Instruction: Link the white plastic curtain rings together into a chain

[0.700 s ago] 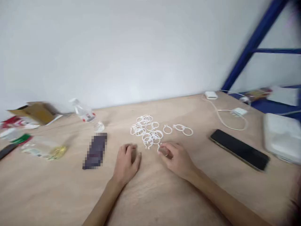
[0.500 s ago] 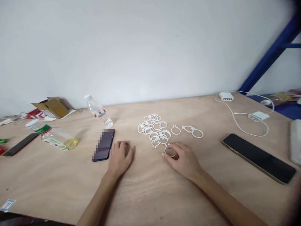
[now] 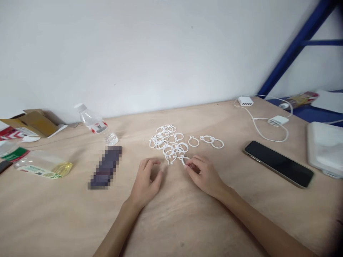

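The right hand (image 3: 205,175) is angled inward, thumb and fingers clamped on 1 white ring (image 3: 183,160), held at the near side of the pile of white rings (image 3: 168,145), which is spread between the hands and the far edge of the tabletop (image 3: 174,221). The left hand (image 3: 146,182) is rested half-curled, thumb and fingers parted.

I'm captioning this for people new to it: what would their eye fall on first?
Probably the cluster of white rings mid-table, with the right hand holding one at its near edge. The left hand rests nearby, fingers parted. Next, the large black phone stands out on the right.
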A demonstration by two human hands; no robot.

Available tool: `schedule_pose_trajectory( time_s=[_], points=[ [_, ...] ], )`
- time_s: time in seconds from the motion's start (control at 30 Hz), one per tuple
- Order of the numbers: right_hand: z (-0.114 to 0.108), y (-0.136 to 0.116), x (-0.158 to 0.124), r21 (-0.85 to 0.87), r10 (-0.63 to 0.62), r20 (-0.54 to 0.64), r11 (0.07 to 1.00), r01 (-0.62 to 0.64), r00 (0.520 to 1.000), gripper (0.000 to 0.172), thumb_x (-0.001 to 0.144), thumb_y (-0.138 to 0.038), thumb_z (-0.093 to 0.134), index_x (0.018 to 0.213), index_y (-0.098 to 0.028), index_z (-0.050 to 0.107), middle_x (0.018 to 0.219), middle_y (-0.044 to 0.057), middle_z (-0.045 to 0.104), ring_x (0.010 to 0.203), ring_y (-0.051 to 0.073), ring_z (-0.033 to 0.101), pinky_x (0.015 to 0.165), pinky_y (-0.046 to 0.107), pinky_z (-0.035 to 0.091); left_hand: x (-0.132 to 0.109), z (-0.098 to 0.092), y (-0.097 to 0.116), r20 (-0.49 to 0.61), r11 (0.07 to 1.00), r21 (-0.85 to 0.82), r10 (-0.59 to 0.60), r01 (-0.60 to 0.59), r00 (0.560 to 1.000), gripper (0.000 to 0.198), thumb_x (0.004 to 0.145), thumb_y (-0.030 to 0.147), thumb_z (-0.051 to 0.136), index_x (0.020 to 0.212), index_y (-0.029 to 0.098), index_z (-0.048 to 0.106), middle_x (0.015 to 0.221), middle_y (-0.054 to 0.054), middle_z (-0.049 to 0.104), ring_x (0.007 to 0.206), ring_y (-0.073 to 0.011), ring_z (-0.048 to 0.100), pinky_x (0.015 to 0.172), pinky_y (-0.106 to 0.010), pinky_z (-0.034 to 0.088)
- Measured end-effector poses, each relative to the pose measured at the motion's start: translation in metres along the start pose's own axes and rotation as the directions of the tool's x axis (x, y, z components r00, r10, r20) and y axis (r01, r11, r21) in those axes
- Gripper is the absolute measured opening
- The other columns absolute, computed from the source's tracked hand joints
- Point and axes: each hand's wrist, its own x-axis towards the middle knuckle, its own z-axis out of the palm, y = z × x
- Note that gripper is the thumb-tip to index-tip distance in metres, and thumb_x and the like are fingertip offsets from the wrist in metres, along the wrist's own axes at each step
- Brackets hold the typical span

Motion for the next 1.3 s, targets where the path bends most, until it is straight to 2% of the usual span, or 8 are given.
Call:
schedule_pose_trajectory(
  time_s=[0.17, 0.3, 0.43, 0.6, 0.7, 0.87, 1.03, 1.3],
  points=[
    [0.000, -0.018, -0.006, 0.465, 0.249, 0.112, 0.843, -0.272, 0.962, 0.022, 0.088, -0.039, 0.054, 0.078, -0.019, 0.057, 0.067, -0.002, 0.051, 0.062, 0.013, 0.046, 0.059, 0.027, 0.037, 0.018, 0.023, 0.014, -0.018, 0.994, -0.045, 0.097, -0.098, 0.995, 0.031, 0.088, 0.034, 0.054, 0.115, 0.019, 0.051, 0.106, -0.009, 0.064, 0.100, -0.0242, 0.056, 0.091, -0.044, 0.040],
    [0.009, -0.033, -0.010, 0.687, 0.271, 0.238, 0.632, -0.359, 0.933, 0.027, 0.087, -0.045, 0.056, 0.077, -0.019, 0.056, 0.068, -0.002, 0.052, 0.063, 0.012, 0.046, 0.062, 0.025, 0.037, 0.014, 0.029, 0.015, -0.001, 0.966, -0.038, 0.255, -0.255, 0.967, 0.029, 0.088, 0.031, 0.055, 0.113, 0.018, 0.052, 0.102, -0.008, 0.067, 0.094, -0.0234, 0.058, 0.088, -0.044, 0.038],
    [0.011, -0.035, -0.009, 0.755, 0.259, 0.311, 0.517, -0.403, 0.914, 0.028, 0.083, -0.045, 0.062, 0.073, -0.018, 0.058, 0.065, -0.003, 0.050, 0.062, 0.011, 0.043, 0.062, 0.025, 0.036, 0.011, 0.029, 0.010, -0.030, 0.956, -0.151, 0.248, -0.250, 0.968, 0.032, 0.085, 0.033, 0.061, 0.112, 0.017, 0.055, 0.095, -0.008, 0.067, 0.088, -0.0216, 0.059, 0.081, -0.038, 0.044],
    [0.011, -0.030, -0.006, 0.776, 0.225, 0.299, 0.508, -0.373, 0.927, 0.022, 0.083, -0.039, 0.063, 0.076, -0.019, 0.067, 0.067, -0.002, 0.054, 0.063, 0.011, 0.043, 0.063, 0.026, 0.036, 0.013, 0.030, 0.010, 0.074, 0.927, -0.365, 0.120, -0.085, 0.990, 0.032, 0.083, 0.031, 0.064, 0.112, 0.017, 0.060, 0.093, -0.006, 0.067, 0.083, -0.0180, 0.061, 0.075, -0.031, 0.049],
    [0.011, -0.026, -0.005, 0.775, 0.294, 0.244, 0.514, -0.368, 0.924, 0.020, 0.082, -0.038, 0.065, 0.075, -0.019, 0.069, 0.068, -0.001, 0.058, 0.063, 0.012, 0.046, 0.064, 0.027, 0.038, 0.014, 0.028, 0.013, 0.153, 0.862, -0.497, -0.021, 0.095, 0.988, 0.033, 0.082, 0.033, 0.064, 0.111, 0.017, 0.063, 0.099, -0.008, 0.070, 0.088, -0.0194, 0.064, 0.080, -0.032, 0.051],
    [0.012, -0.019, -0.002, 0.823, 0.437, 0.224, 0.393, -0.409, 0.871, 0.025, 0.080, -0.043, 0.066, 0.090, -0.021, 0.070, 0.076, 0.001, 0.064, 0.064, 0.012, 0.050, 0.062, 0.028, 0.040, 0.017, 0.018, 0.019, 0.397, 0.652, -0.651, -0.144, 0.388, 0.907, 0.040, 0.078, 0.039, 0.069, 0.112, 0.017, 0.068, 0.108, -0.010, 0.073, 0.100, -0.0251, 0.066, 0.087, -0.034, 0.051],
    [0.012, -0.017, 0.000, 0.811, 0.418, 0.235, 0.413, -0.414, 0.877, 0.028, 0.078, -0.045, 0.066, 0.073, -0.018, 0.069, 0.072, 0.002, 0.062, 0.066, 0.013, 0.050, 0.065, 0.029, 0.041, 0.018, 0.015, 0.027, 0.481, 0.624, -0.642, -0.125, 0.446, 0.868, 0.040, 0.078, 0.041, 0.068, 0.110, 0.017, 0.071, 0.101, -0.010, 0.075, 0.100, -0.0275, 0.067, 0.088, -0.037, 0.052],
    [0.010, -0.018, 0.000, 0.721, 0.416, 0.217, 0.542, -0.433, 0.883, 0.026, 0.080, -0.038, 0.066, 0.066, -0.016, 0.064, 0.060, -0.003, 0.055, 0.059, 0.010, 0.045, 0.060, 0.026, 0.036, 0.020, 0.014, 0.029, 0.481, 0.681, -0.608, -0.092, 0.407, 0.872, 0.033, 0.080, 0.038, 0.064, 0.105, 0.018, 0.073, 0.086, -0.005, 0.074, 0.089, -0.0242, 0.067, 0.082, -0.034, 0.052]
  ],
)
